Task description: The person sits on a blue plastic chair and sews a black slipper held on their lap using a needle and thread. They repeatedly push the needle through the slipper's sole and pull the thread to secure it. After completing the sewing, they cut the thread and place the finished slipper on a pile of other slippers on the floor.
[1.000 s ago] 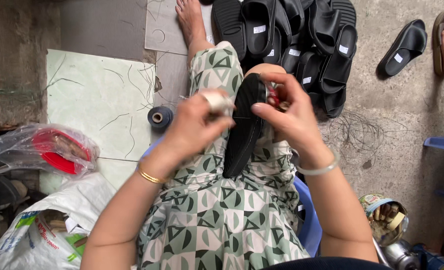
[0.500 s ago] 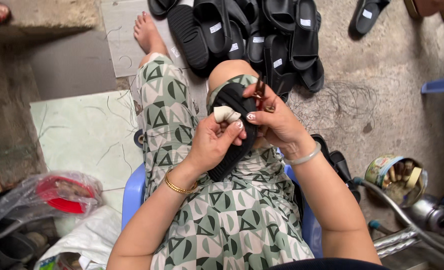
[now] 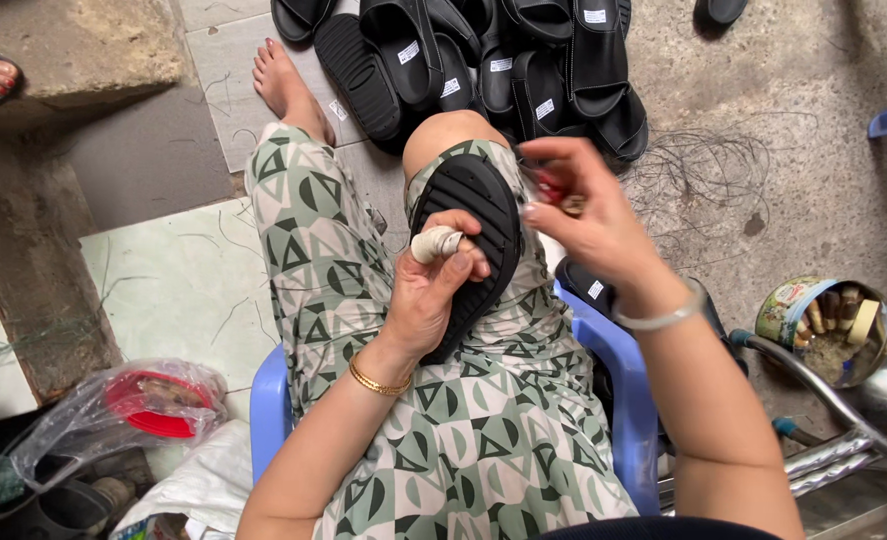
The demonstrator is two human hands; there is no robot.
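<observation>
The left hand (image 3: 433, 290) grips a black ridged rubber sandal sole (image 3: 468, 240); beside it, the right hand (image 3: 588, 225) pinches a small red tool (image 3: 551, 190). Beyond the sole lie black slide sandals (image 3: 523, 60); right of it, a round tin (image 3: 825, 330) holds small sticks.

Head camera, looking steeply down, close over lap.

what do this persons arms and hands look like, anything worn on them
Both arms are bare, with no sleeves in view. The left hand has a thin gold bangle at the wrist and a pale wrap bound round one of its fingers. The right hand has a slim silver bracelet at the wrist. Its nails look painted, though the colour is hard to tell.
</observation>
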